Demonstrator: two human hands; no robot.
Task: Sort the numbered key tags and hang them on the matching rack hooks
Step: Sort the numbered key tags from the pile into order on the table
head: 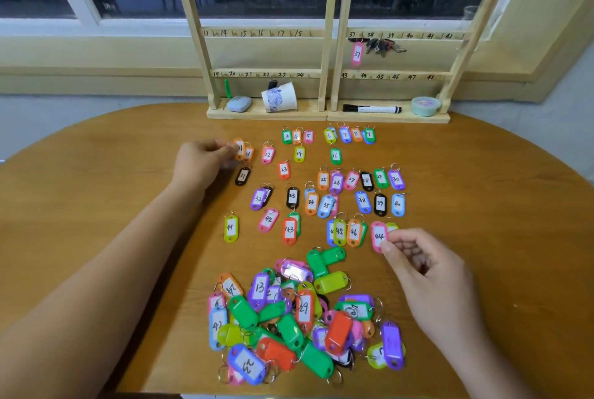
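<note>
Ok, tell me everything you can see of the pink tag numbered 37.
The pink 37 tag is glossy plastic with rounded ends and a white paper insert bearing a handwritten dark 37. It hangs slightly tilted under the 37 mark on the right wooden rack, the only tag hung in view. A bunch of keys hangs just to its right; whether they are joined is unclear.

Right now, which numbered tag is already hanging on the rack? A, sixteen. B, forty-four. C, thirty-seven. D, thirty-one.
C: the pink tag 37 hangs from the rack just under the 37 label, and it is the only tag hanging there.
</note>
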